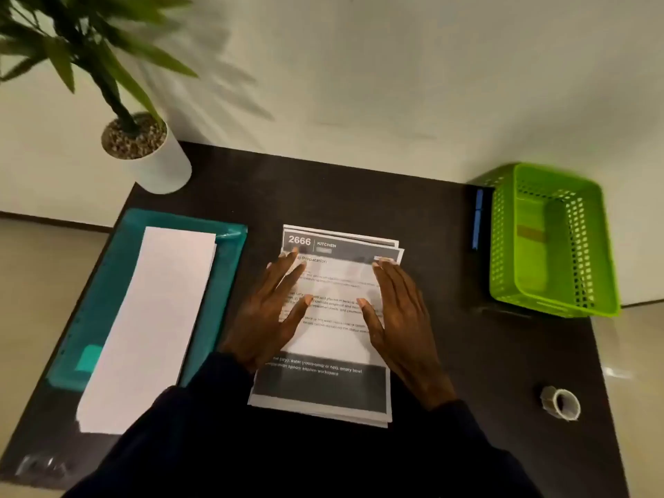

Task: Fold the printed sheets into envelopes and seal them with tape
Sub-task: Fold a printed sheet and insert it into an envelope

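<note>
Bare left hand point(269, 310) and right hand point(399, 318), long dark plain-fabric sleeves to the wrists, left sleeve point(187, 418) at 7 o'clock, right sleeve point(474, 447) at 5 o'clock

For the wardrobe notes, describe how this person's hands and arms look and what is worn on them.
Both hands are bare: the left hand and the right hand show no gloves, rings or watch. Long, very dark sleeves, nearly black, cover both arms to the wrists: the left sleeve, the right sleeve. No markings or logos show on the cloth.
</note>
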